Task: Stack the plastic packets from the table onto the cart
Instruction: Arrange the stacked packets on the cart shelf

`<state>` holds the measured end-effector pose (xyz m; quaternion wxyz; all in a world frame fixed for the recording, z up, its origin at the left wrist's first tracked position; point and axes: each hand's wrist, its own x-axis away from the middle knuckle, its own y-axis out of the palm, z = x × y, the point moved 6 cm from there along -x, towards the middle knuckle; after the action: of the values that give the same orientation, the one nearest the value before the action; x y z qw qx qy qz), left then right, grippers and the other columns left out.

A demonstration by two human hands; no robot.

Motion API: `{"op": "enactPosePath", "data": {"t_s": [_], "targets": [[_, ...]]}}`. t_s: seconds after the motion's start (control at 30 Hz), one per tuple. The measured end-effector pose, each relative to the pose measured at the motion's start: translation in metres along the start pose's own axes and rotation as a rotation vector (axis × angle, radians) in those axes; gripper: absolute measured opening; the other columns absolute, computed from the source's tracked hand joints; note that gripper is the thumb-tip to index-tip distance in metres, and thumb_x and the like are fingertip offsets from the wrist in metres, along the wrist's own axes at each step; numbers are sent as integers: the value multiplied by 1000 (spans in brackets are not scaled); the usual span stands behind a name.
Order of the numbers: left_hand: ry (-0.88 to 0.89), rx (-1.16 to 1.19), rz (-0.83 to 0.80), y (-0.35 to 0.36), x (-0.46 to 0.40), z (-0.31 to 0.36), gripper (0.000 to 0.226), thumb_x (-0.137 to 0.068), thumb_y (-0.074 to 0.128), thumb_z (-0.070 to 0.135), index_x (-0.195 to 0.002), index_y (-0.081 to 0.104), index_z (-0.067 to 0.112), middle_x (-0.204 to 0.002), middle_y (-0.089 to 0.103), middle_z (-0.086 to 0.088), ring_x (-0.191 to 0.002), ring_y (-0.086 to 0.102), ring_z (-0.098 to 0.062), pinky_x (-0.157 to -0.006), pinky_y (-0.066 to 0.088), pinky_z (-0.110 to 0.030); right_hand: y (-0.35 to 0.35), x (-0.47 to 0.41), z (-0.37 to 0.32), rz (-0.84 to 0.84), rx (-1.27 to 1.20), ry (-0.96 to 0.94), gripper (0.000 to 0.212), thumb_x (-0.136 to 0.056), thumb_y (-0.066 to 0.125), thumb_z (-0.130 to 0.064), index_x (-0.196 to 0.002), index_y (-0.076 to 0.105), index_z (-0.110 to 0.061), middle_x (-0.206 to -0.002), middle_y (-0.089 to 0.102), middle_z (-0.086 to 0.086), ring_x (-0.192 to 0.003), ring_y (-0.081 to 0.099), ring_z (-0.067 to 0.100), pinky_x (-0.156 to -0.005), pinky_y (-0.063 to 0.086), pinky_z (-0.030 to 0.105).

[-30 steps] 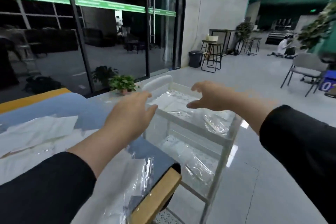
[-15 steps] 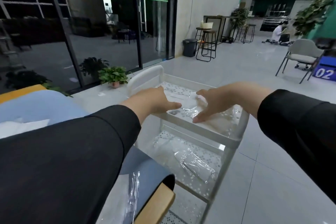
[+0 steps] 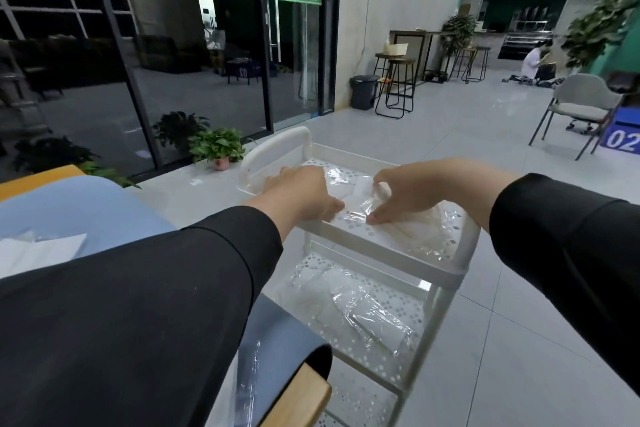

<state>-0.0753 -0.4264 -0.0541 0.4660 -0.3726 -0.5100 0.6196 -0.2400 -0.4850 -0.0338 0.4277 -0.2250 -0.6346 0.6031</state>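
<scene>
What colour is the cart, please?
The cart is white, with perforated shelves; the head view shows it.

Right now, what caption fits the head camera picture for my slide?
Both hands, left and right, press plastic packets into the white cart's top tray.

Left hand (image 3: 302, 191) flat, palm down; right hand (image 3: 414, 189) curled, pinching.

cart handle (image 3: 277, 146) behind, open floor (image 3: 519, 340) right
</scene>
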Motion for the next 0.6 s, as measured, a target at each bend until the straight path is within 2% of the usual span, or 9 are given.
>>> {"op": "enactPosePath", "data": {"t_s": [0.07,0.2,0.3,0.37,0.43,0.5,0.57,0.6], "targets": [[31,35,27,-1,1,0,46,-85,69,54,-118,63,22,-120,62,1,-113,52,-29,-97,46,-48,-3,0,-2,57,-40,-30,89,-84,67,-64,-154,33,-20,-149,49,4,-130,51,28,-106,43,38],[39,101,44,-3,0,-1,51,-83,74,45,-126,63,21,-122,64,1,-112,57,-29,-97,48,-48,-5,-2,-8,92,-91,-58,78,-85,74,-50,-150,41,-22,-139,54,4,-122,54,28,-98,45,35],[45,131,38,-4,0,0,60,-82,73,56,-129,60,20,-124,62,2,-116,58,-29,-99,48,-47,-6,-2,-8,107,-140,-66,75,-83,78,-47,-147,45,-26,-128,58,2,-111,56,24,-89,45,32],[39,118,17,-3,-1,-1,53,-90,60,64,-118,63,19,-121,64,-1,-110,58,-29,-98,49,-47,-7,-1,-8,101,-177,-68,76,-82,79,-46,-148,45,-28,-116,57,-2,-104,55,22,-85,45,30],[27,89,-28,-3,-1,-2,47,-98,50,57,-118,65,17,-120,65,-4,-108,59,-29,-98,49,-47,-7,0,-8,82,-199,-55,81,-80,77,-54,-148,43,-27,-117,59,-3,-106,61,23,-89,51,34],[36,49,-79,-4,1,-1,47,-98,54,50,-132,58,18,-131,62,-5,-115,58,-30,-101,47,-43,-8,0,-5,54,-196,-19,87,-78,70,-70,-144,47,-18,-121,65,2,-109,63,26,-97,52,40],[58,27,-113,-7,2,1,64,-96,61,49,-148,44,17,-145,54,-6,-126,53,-30,-100,44,-38,-8,0,0,27,-224,23,88,-77,59,-80,-132,55,-12,-115,66,3,-108,63,27,-96,55,42],[68,26,-121,-9,3,3,73,-94,65,49,-153,36,17,-150,49,-6,-131,50,-30,-102,43,-38,-8,-1,3,20,-242,39,83,-78,55,-82,-120,61,-10,-108,65,3,-103,63,27,-92,57,41]]}}
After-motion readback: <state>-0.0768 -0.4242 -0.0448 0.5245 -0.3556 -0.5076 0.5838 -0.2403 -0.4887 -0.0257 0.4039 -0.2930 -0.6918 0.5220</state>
